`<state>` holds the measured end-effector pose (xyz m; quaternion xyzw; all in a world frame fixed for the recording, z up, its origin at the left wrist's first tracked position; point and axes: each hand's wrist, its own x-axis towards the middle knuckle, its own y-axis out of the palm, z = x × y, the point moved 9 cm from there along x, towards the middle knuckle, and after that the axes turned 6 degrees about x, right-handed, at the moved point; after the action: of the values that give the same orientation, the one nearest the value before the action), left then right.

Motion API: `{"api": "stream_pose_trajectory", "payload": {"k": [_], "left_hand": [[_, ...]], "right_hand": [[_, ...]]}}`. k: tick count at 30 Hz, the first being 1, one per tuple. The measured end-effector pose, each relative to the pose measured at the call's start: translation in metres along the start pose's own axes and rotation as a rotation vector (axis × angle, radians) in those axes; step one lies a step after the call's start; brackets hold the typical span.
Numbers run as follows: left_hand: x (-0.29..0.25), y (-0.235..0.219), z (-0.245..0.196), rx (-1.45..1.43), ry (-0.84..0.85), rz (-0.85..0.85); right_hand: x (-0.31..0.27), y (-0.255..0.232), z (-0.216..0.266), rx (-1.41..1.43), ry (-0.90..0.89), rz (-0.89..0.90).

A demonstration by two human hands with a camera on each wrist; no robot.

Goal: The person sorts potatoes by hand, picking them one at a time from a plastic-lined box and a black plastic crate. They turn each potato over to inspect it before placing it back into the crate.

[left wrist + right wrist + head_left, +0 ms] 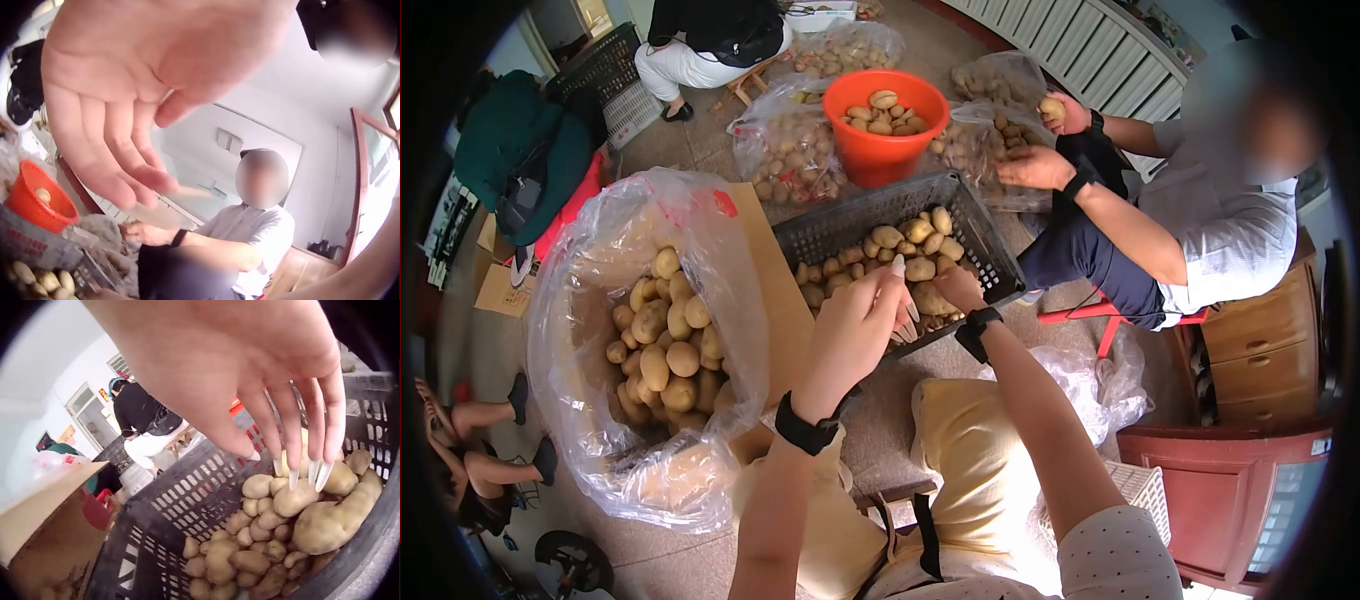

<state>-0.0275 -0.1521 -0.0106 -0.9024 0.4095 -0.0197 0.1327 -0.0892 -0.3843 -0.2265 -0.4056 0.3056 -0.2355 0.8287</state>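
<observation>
My left hand (855,322) and right hand (960,288): relaxed, empty.
Potatoes (322,530) should be firm, bruisable; I'd cup their middles.

Tan potatoes (322,528), black crate (194,487), orange bucket (882,153), pale-yellow trousers (970,460), black-dotted white sleeve (1115,555)

Dull, earthy skins amid glossy plastic, matt cardboard and woven cloth.
The potatoes (325,528) look matt, mostly smooth, with dusty patches; the slotted crate (990,240) is black hard plastic with a dull, scuffed finish. The orange-red bucket (880,155) is smooth plastic with a soft sheen, the liner bag (570,400) thin, clear, wrinkled and shiny film, the box flap (775,280) plain matt cardboard. Pale yellow trousers (980,440) are soft, creased cloth; the drawer cabinet (1250,335) looks like smooth wood.
</observation>
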Motion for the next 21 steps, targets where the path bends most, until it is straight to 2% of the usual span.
{"api": "stream_pose_trajectory", "payload": {"k": [1,3,5,6,8,9,11,14,17,20,21], "left_hand": [[0.0,-0.004,-0.003,0.042,0.011,0.001],[0.003,-0.012,-0.001,0.094,0.024,-0.007],[0.004,-0.025,0.006,0.225,0.051,-0.131],[0.003,-0.029,0.003,0.223,0.045,-0.136],[0.0,-0.039,-0.013,0.475,0.064,-0.163],[0.0,-0.04,-0.01,0.474,0.061,-0.163],[-0.004,-0.046,-0.019,0.607,0.165,-0.262],[-0.004,-0.051,-0.019,0.638,0.109,-0.256],[-0.004,-0.055,-0.015,0.654,0.117,-0.285],[-0.004,-0.06,-0.014,0.659,0.1,-0.3],[-0.003,-0.063,-0.012,0.663,0.093,-0.311]], "right_hand": [[-0.001,-0.005,-0.002,0.02,0.061,-0.025],[0.011,0.004,-0.013,0.019,0.058,-0.011],[0.019,0.011,-0.026,-0.034,0.093,-0.046],[0.024,0.017,-0.029,-0.056,0.082,-0.028],[0.035,0.026,-0.037,-0.059,0.08,-0.04],[0.036,0.025,-0.035,-0.06,0.08,-0.061],[0.036,0.023,-0.035,-0.058,0.099,-0.054],[0.038,0.024,-0.033,-0.097,0.081,-0.049],[0.063,0.038,-0.055,-0.187,0.101,-0.023],[0.085,0.039,-0.073,-0.127,0.191,-0.077],[0.089,0.042,-0.076,-0.119,0.232,-0.038]]}}
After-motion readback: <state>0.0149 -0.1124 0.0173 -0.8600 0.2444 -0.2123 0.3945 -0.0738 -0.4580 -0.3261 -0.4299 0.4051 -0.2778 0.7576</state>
